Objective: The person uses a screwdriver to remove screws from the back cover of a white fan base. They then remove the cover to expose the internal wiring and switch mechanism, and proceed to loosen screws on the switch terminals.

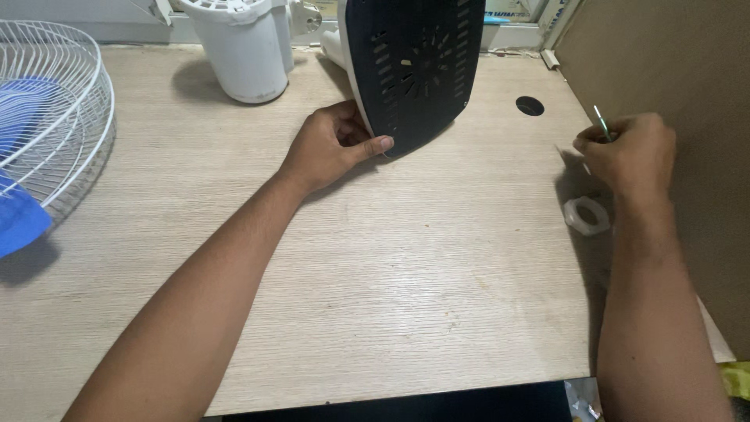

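Observation:
My left hand (332,147) grips the lower edge of a dark navy fan base (414,66), which stands tilted on its edge with its slotted underside facing me and a white rim on its left. My right hand (627,152) is at the right side of the wooden table (391,266), closed around a thin tool whose green-tipped metal shaft (600,121) sticks up from the fingers. A white plastic nut (587,216) lies on the table just below that hand.
A white wire fan guard (62,117) with a blue blade (19,219) rests at the left edge. A white fan motor housing (242,47) stands at the back. A round cable hole (530,105) is near the brown board (672,62) on the right.

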